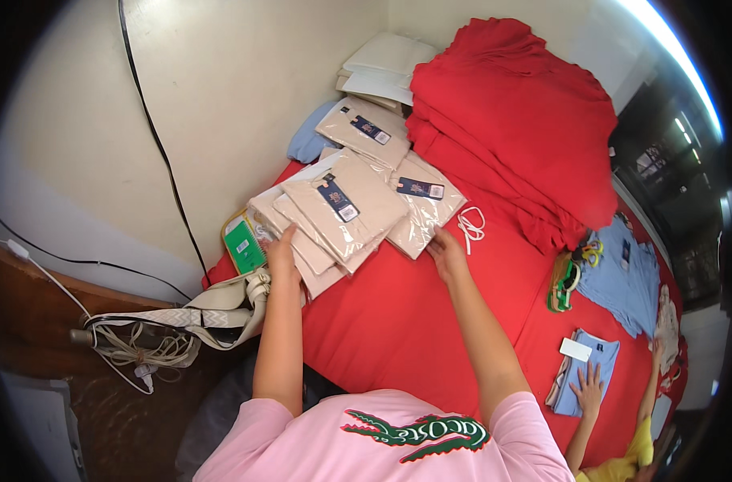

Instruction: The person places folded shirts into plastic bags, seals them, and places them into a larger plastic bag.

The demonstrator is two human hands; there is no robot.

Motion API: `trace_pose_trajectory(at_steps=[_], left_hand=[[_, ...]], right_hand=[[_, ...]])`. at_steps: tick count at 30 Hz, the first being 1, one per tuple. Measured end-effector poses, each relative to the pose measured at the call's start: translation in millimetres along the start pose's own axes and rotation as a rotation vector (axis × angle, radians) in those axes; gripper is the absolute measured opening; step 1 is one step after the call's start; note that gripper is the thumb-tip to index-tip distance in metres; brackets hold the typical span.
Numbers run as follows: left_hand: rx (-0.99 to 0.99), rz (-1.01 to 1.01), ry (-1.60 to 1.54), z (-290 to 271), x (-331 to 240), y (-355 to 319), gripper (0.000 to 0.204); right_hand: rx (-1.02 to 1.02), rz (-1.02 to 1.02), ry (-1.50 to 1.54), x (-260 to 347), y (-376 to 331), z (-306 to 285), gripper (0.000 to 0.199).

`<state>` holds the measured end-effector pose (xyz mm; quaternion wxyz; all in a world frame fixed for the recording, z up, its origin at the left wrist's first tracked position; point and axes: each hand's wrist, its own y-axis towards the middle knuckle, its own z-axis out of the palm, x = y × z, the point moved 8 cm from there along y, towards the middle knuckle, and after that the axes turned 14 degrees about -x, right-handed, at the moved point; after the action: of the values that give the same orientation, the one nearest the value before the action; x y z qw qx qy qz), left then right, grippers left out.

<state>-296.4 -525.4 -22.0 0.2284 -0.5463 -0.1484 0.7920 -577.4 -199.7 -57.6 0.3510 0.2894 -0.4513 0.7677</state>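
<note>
Several flat beige garments in clear plastic packs lie overlapping on the red-covered bed. My left hand [282,255] rests against the near left edge of a stack of beige packs [346,205], its fingers partly hidden by the edge. On the other side, my right hand [448,254] has its fingers apart at the lower corner of a beige pack [427,202] with a dark blue tag. Another tagged pack [364,128] lies behind them. Beside my left hand is a green notebook [244,246] on a yellow-edged pouch.
Red fabric [511,112] is heaped at the back, next to stacked white packs [388,60]. A white string [470,229] lies on the red cover [390,321]. At right, another person's hand [589,391] touches a folded blue garment [605,353]. A cream strap [205,315] and cables hang at left.
</note>
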Motion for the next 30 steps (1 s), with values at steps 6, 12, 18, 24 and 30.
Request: trace_pose_trajectory(at_steps=[6,12,18,24,30], left_hand=[[-0.009,0.266,0.208,42.9,-10.7,-74.2,0.087],[0.074,0.162,0.167,51.1,39.4,-57.6,0.091],[0.318,-0.164,0.231,26.9,82.5,-97.3,0.076],[0.566,-0.479,0.423,-19.4,134.2,-187.1,0.072],[0.738,-0.741,0.481,-73.4,188.6,-236.0,0.068]], right_hand=[[-0.149,-0.07,0.148,-6.6,35.6,68.4,0.059],[-0.094,-0.001,0.218,-12.5,20.5,58.0,0.057],[-0.155,0.033,0.227,-4.8,-73.5,-30.3,0.056],[-0.383,0.142,0.258,-18.0,-238.8,-199.2,0.056],[-0.451,0.026,0.441,-50.5,-412.6,-268.0,0.06]])
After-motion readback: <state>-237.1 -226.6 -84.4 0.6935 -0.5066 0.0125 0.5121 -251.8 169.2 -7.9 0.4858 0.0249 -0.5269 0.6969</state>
